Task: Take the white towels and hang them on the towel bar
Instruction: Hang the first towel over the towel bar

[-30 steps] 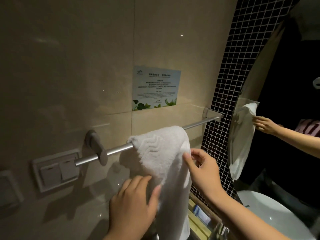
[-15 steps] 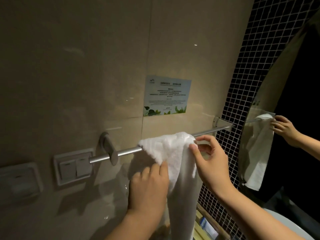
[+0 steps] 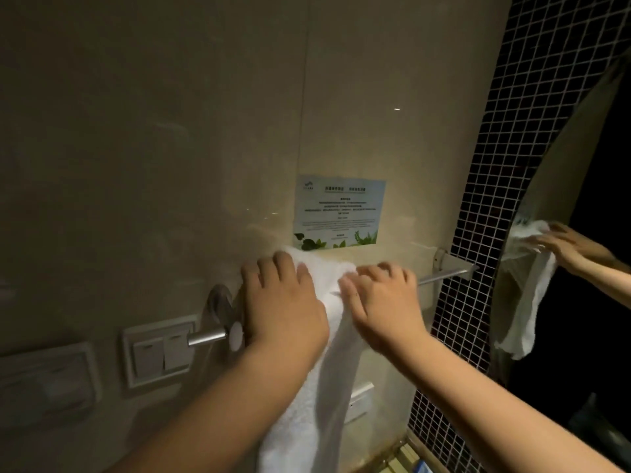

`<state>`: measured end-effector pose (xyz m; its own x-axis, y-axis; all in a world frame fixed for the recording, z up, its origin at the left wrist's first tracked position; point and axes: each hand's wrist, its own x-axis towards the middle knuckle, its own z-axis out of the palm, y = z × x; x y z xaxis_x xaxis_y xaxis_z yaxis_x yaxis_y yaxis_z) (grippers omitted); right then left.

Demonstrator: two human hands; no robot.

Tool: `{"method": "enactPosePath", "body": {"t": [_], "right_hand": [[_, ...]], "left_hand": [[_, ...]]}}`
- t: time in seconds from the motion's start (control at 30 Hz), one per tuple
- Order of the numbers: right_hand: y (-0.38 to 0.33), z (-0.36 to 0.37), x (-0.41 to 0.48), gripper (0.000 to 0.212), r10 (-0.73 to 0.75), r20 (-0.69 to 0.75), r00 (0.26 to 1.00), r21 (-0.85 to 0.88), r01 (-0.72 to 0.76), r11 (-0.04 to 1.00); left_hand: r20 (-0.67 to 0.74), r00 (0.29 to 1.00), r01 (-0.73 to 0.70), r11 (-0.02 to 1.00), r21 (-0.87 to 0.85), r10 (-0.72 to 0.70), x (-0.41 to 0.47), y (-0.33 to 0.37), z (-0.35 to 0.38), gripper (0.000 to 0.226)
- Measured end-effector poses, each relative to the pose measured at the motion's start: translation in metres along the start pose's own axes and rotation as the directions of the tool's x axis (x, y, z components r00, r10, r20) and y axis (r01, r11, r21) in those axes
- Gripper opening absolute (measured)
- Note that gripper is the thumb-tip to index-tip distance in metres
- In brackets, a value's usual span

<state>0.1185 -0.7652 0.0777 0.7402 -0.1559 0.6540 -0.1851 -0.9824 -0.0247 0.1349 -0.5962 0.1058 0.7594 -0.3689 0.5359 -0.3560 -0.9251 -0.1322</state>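
Both hands lie on the towel (image 3: 317,387) draped over the towel bar (image 3: 444,275). Left hand (image 3: 283,308) and right hand (image 3: 382,302) press flat, fingers spread, gripping nothing.

towel (image 3: 317,387) draped over towel bar (image 3: 444,275) | switch (image 3: 160,351) left | notice (image 3: 339,213) above | mirror (image 3: 580,233) right
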Motion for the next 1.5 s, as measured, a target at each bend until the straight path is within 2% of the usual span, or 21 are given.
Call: {"method": "enactPosePath", "body": {"t": [0.07, 0.1, 0.17, 0.23, 0.37, 0.47, 0.57, 0.63, 0.7, 0.73, 0.77, 0.83, 0.93, 1.03, 1.13, 1.2, 1.37, 1.5], "right_hand": [[-0.002, 0.015, -0.016, 0.073, -0.004, 0.086, 0.996, 0.072, -0.002, 0.997], [0.000, 0.020, -0.022, 0.077, -0.014, 0.081, 0.997, 0.088, 0.007, 0.996], [0.004, 0.025, -0.029, 0.076, -0.016, 0.064, 0.998, 0.091, 0.010, 0.996], [0.006, 0.026, -0.034, 0.070, 0.004, 0.084, 0.996, 0.117, -0.013, 0.993], [0.004, 0.033, -0.060, 0.069, 0.104, 0.122, 0.987, 0.338, -0.140, 0.931], [0.003, 0.047, -0.087, 0.075, 0.225, 0.178, 0.958, 0.492, -0.285, 0.823], [0.004, 0.064, -0.103, 0.067, 0.291, 0.293, 0.911, 0.670, -0.412, 0.617], [0.004, 0.068, -0.106, 0.060, 0.311, 0.317, 0.896, 0.738, -0.439, 0.513], [0.006, 0.063, -0.106, 0.048, 0.367, 0.270, 0.890, 0.795, -0.421, 0.436], [0.007, 0.060, -0.106, 0.042, 0.402, 0.232, 0.886, 0.823, -0.399, 0.405], [0.009, 0.056, -0.106, 0.035, 0.431, 0.185, 0.883, 0.837, -0.371, 0.403], [0.013, 0.049, -0.103, 0.025, 0.457, 0.057, 0.888, 0.821, -0.301, 0.484], [0.021, 0.033, -0.088, 0.019, 0.429, -0.116, 0.896, 0.798, -0.173, 0.578], [0.027, 0.010, -0.058, 0.018, 0.384, -0.205, 0.900, 0.766, -0.097, 0.635], [0.029, 0.001, -0.029, 0.010, 0.330, -0.167, 0.929, 0.680, -0.133, 0.721], [0.028, 0.002, -0.023, 0.013, 0.304, -0.129, 0.944, 0.638, -0.156, 0.754], [0.033, 0.016, -0.046, 0.026, 0.281, -0.092, 0.955, 0.631, -0.162, 0.759], [0.040, 0.020, -0.063, 0.024, 0.312, -0.034, 0.950, 0.623, -0.224, 0.749]], "left_hand": [[0.018, 1.000, 0.019, 1.000, -0.006, -0.019, -0.014, 0.006, 0.008, 0.062], [0.017, 0.999, 0.039, 0.999, 0.000, -0.039, -0.019, 0.007, 0.014, 0.071], [-0.032, 0.999, 0.036, 0.999, -0.010, -0.036, -0.025, 0.008, 0.026, 0.078], [-0.098, 0.995, -0.032, 0.999, -0.043, 0.028, -0.031, 0.007, 0.036, 0.074], [-0.157, 0.977, -0.166, 0.979, -0.114, 0.148, -0.054, 0.007, 0.063, 0.088], [-0.131, 0.971, -0.219, 0.961, -0.167, 0.198, -0.075, 0.005, 0.076, 0.095], [-0.107, 0.974, -0.215, 0.959, -0.186, 0.198, -0.094, 0.006, 0.090, 0.100], [-0.088, 0.973, -0.229, 0.940, -0.253, 0.213, -0.102, 0.010, 0.094, 0.091], [-0.176, 0.944, -0.322, 0.897, -0.302, 0.279, -0.107, 0.013, 0.094, 0.074], [-0.237, 0.919, -0.380, 0.872, -0.309, 0.316, -0.106, 0.012, 0.094, 0.076], [-0.291, 0.895, -0.424, 0.848, -0.318, 0.338, -0.103, 0.012, 0.094, 0.081], [-0.356, 0.874, -0.459, 0.803, -0.380, 0.332, -0.091, 0.012, 0.086, 0.081], [-0.404, 0.857, -0.492, 0.738, -0.461, 0.320, -0.075, 0.019, 0.062, 0.056], [-0.388, 0.879, -0.440, 0.785, -0.436, 0.277, -0.047, 0.016, 0.034, 0.045], [-0.246, 0.947, -0.293, 0.869, -0.398, 0.207, -0.020, 0.009, 0.006, 0.047], [-0.144, 0.971, -0.233, 0.893, -0.385, 0.191, -0.013, 0.006, 0.003, 0.038], [-0.217, 0.960, -0.265, 0.811, -0.522, 0.174, -0.025, 0.001, 0.024, 0.010], [-0.219, 0.952, -0.301, 0.780, -0.549, 0.214, -0.030, 0.001, 0.029, 0.032]]}}
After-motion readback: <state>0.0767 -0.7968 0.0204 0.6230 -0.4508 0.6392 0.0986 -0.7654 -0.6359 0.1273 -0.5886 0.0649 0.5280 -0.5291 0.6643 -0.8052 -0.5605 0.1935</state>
